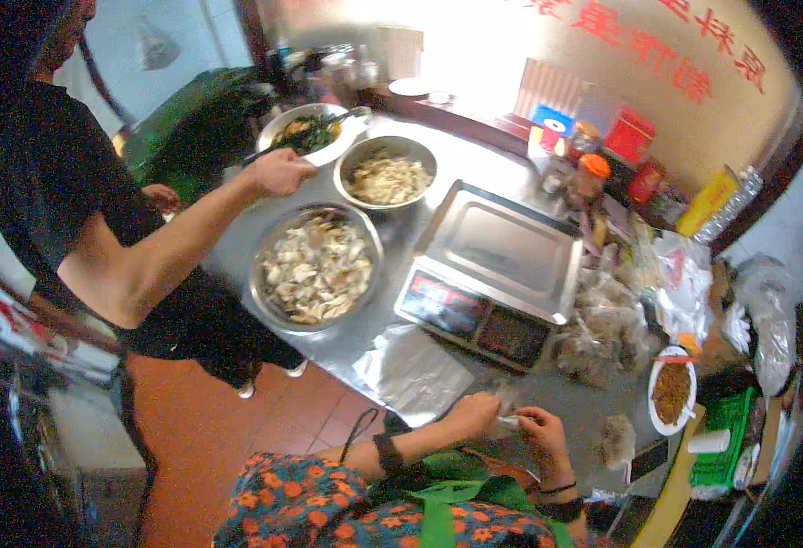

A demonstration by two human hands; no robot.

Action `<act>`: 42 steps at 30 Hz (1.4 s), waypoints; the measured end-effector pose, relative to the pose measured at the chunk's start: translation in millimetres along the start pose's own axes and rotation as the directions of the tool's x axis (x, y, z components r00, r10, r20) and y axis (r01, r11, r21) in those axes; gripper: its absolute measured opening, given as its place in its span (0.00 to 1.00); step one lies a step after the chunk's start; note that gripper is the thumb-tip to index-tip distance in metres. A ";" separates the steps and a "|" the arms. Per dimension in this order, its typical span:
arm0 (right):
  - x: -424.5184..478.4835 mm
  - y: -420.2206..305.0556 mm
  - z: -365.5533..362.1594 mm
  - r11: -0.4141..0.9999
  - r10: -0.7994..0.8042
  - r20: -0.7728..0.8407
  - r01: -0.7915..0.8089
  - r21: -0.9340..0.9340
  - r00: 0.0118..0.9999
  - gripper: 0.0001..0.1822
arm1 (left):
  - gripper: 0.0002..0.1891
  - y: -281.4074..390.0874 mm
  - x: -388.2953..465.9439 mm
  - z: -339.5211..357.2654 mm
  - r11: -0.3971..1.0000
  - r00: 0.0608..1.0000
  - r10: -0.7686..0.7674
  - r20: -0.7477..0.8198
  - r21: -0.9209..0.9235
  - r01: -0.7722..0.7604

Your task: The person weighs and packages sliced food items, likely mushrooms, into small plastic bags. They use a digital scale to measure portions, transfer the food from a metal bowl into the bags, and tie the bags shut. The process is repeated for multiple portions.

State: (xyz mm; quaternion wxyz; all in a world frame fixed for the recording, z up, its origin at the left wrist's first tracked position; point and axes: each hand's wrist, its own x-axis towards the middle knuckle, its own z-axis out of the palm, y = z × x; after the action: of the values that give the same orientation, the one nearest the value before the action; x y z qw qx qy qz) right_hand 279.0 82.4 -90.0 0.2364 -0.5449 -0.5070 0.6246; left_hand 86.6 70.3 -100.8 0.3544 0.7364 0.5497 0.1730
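My left hand [480, 414] and my right hand [542, 425] are close together over the steel table's near edge, both gripping a clear plastic bag [509, 418] between the fingers. A stack of flat clear plastic bags [412, 373] lies just left of and beyond my left hand. Past it stands a digital weighing scale [504, 246] with a bare steel tray. To the scale's left are a large steel bowl of pale, mushroom-like pieces [316, 267] and a smaller steel bowl of pale shredded food [386, 172].
At the left, a person's arm [189, 240] reaches towards a white bowl with dark greens [305, 137]. Filled plastic bags [600, 322] crowd the scale's right side. A white dish of brown food [672, 394] and a green basket [723, 438] are at the right. Jars [590, 175] line the back.
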 end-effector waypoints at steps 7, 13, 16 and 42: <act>-13.7 -17.6 21.6 0.992 0.085 0.124 -0.096 0.086 0.989 0.10 | 0.09 11.7 -7.1 -4.8 0.945 0.985 -0.130 -0.111 -0.314 0.089; -3.3 -3.3 20.4 0.999 0.031 0.109 -0.035 0.033 0.994 0.07 | 0.09 0.2 -0.9 15.3 0.920 0.957 -0.008 -0.288 -0.378 -0.106; -1.5 -6.9 22.0 0.998 -0.047 0.102 0.051 -0.042 0.994 0.07 | 0.10 -1.5 0.0 17.2 0.922 0.944 0.028 -0.329 -0.356 -0.152; -11.7 22.5 27.6 0.903 0.100 -0.018 -0.083 0.421 0.995 0.13 | 0.08 6.0 -8.6 -7.5 0.890 0.956 0.096 -0.279 -0.406 -0.207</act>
State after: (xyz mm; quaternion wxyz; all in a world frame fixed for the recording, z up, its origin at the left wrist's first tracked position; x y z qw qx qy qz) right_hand 262.8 53.7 -107.9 0.3281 -0.5168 -0.3301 0.7185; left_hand 83.0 63.8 -90.2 0.4211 0.6529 0.4786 0.4091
